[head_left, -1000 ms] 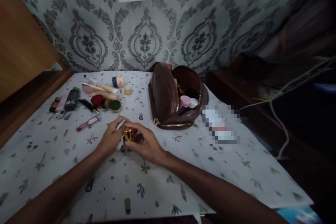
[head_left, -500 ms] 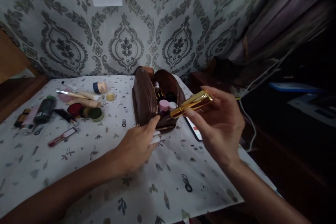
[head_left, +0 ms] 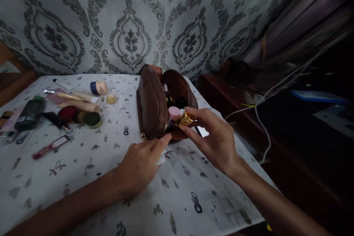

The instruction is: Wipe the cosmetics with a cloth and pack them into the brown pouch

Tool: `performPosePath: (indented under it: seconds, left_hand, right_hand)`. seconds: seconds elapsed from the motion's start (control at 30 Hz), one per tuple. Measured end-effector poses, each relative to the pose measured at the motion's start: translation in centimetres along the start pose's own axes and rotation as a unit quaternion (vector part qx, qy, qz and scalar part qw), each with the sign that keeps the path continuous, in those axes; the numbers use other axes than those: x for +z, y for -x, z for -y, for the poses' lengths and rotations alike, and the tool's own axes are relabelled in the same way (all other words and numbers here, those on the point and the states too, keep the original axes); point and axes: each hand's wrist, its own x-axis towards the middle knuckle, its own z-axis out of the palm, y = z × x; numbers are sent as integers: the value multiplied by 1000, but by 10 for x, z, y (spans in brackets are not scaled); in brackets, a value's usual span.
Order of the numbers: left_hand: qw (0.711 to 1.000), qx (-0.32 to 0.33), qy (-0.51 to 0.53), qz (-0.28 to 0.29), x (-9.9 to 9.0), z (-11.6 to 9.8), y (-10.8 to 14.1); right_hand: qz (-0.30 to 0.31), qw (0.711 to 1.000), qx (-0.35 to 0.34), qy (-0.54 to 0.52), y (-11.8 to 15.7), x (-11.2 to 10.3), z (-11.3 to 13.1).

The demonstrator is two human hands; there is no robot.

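A brown zip makeup bag (head_left: 151, 105) stands unzipped on the table, with a pink-capped jar (head_left: 174, 113) and darker items inside it. My right hand (head_left: 214, 140) pinches a shiny gold lipstick tube (head_left: 186, 118) between thumb and fingers, right at the bag's opening; its far end dips inside, beside the pink cap. At the bag's front lower edge, my left hand (head_left: 141, 164) has its fingers closed on the rim. Something white (head_left: 161, 158) shows below those fingers, too little of it to name.
Makeup lies at the left: a dark green bottle (head_left: 30, 113), a green-lidded pot (head_left: 93, 120), a lip gloss tube (head_left: 51, 146), a blue-capped jar (head_left: 99, 87) and several brushes. A phone (head_left: 203, 131) is partly hidden behind my right hand. White cables (head_left: 265, 132) hang past the table's right edge.
My right hand has moved left and down, bringing the gold lipstick tube from beside the bag into its opening. My left hand stays at the bag's front edge. The view has tilted down slightly.
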Motion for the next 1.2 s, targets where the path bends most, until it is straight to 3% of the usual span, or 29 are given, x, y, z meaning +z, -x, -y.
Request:
performPosePath:
  seconds: [0.17, 0.4, 0.63, 0.97, 1.2]
  left_hand:
    - [1000, 25, 0, -12, 2, 3, 0]
    - [1000, 14, 2, -5, 0, 2, 1]
    - [999, 24, -4, -27, 5, 3, 3]
    - [1000, -18, -1, -6, 3, 0, 2]
    - [1000, -17, 12, 16, -1, 0, 2]
  right_hand:
    - [32, 995, -47, 76, -3, 2, 4]
    - [20, 988, -70, 137, 0, 3, 3]
    - [101, 979, -68, 162, 0, 2, 5]
    - [15, 976, -99, 193, -10, -8, 4]
    - [150, 962, -131, 188, -30, -5, -9]
